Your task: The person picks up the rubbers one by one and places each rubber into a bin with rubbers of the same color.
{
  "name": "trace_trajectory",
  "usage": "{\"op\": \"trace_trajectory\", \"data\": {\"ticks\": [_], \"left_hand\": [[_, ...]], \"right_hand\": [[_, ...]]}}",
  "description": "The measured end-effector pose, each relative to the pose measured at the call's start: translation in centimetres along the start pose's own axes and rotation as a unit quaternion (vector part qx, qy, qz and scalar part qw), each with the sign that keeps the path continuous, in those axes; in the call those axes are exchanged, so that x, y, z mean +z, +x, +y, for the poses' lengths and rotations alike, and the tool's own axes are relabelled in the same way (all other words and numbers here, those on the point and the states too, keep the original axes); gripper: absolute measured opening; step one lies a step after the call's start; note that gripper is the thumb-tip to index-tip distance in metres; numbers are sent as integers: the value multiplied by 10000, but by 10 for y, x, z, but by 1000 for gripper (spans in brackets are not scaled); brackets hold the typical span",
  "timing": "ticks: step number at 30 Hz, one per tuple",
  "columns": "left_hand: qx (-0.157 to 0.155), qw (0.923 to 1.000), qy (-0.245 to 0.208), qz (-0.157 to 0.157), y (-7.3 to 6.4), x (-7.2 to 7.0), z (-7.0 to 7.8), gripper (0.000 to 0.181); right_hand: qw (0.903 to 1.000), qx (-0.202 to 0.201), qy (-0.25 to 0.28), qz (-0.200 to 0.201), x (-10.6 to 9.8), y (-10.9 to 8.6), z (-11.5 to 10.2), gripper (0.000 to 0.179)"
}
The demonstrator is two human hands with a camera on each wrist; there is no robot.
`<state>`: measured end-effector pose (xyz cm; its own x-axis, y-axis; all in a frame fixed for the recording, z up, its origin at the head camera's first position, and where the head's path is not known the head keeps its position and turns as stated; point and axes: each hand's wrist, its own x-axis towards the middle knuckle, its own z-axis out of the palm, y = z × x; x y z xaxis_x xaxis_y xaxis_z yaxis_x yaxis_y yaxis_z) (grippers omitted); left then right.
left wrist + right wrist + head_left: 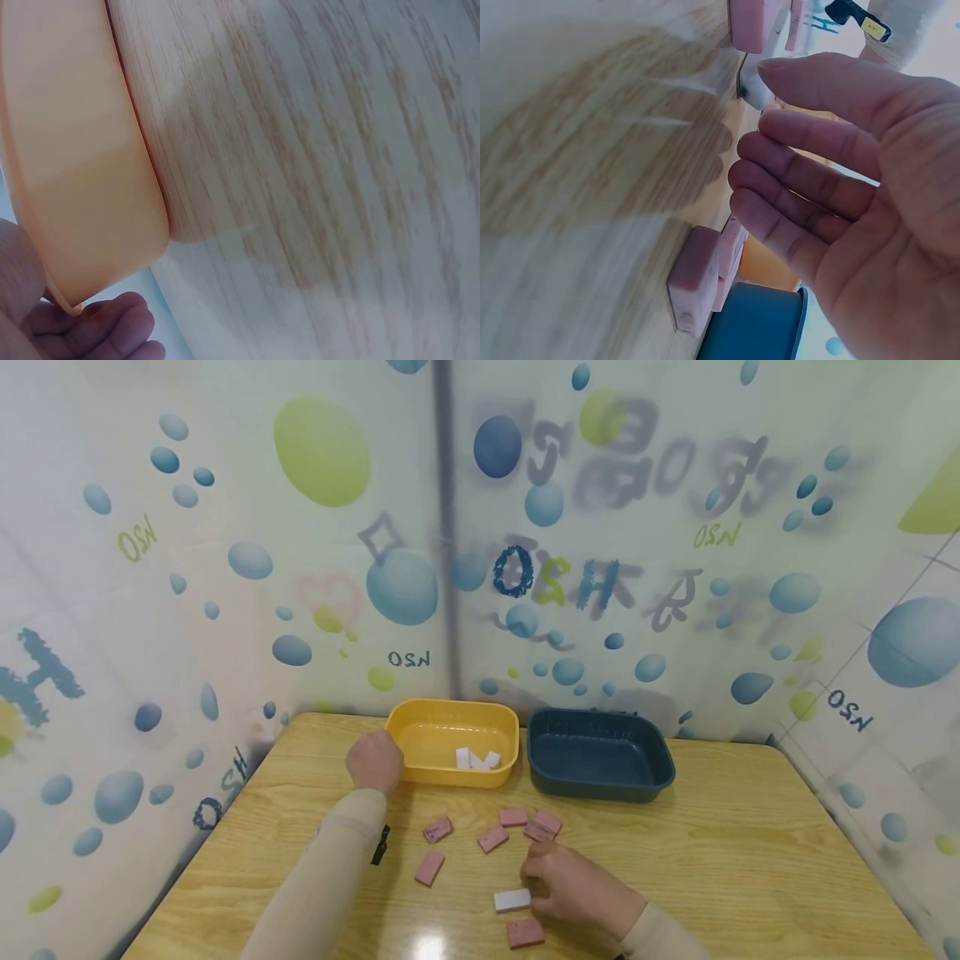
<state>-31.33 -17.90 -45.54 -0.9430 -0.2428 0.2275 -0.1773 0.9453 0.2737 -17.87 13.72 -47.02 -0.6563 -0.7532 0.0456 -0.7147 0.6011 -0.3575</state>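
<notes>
My left hand (pixel 375 762) grips the left end of a yellow plastic bin (pixel 450 777); in the left wrist view thumb and fingers (pixel 112 326) close round its rim. Several white blocks (pixel 462 758) lie inside that bin. Low over the table, my right hand (pixel 573 885) is beside a white rectangular block (pixel 512 900). The right wrist view has its thumb and fingertips at the white block (pixel 754 84), slightly apart, fingers gently bent. A pink block (pixel 525 933) lies just in front of the white one.
Several more pink blocks (pixel 430 867) are scattered across the wooden table (pixel 750 860), two of them close together (pixel 543 825) beyond my right hand. A dark blue bin (pixel 600 787) stands right of the yellow one. A printed curtain (pixel 337 568) hangs behind the table.
</notes>
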Motion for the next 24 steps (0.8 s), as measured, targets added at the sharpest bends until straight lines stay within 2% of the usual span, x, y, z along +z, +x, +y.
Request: {"op": "trace_trajectory", "data": {"ticks": [24], "left_hand": [[40, 9999, 86, -83, 2, 2, -2, 32]], "right_hand": [[9996, 249, -42, -140, 2, 4, -7, 11]]}}
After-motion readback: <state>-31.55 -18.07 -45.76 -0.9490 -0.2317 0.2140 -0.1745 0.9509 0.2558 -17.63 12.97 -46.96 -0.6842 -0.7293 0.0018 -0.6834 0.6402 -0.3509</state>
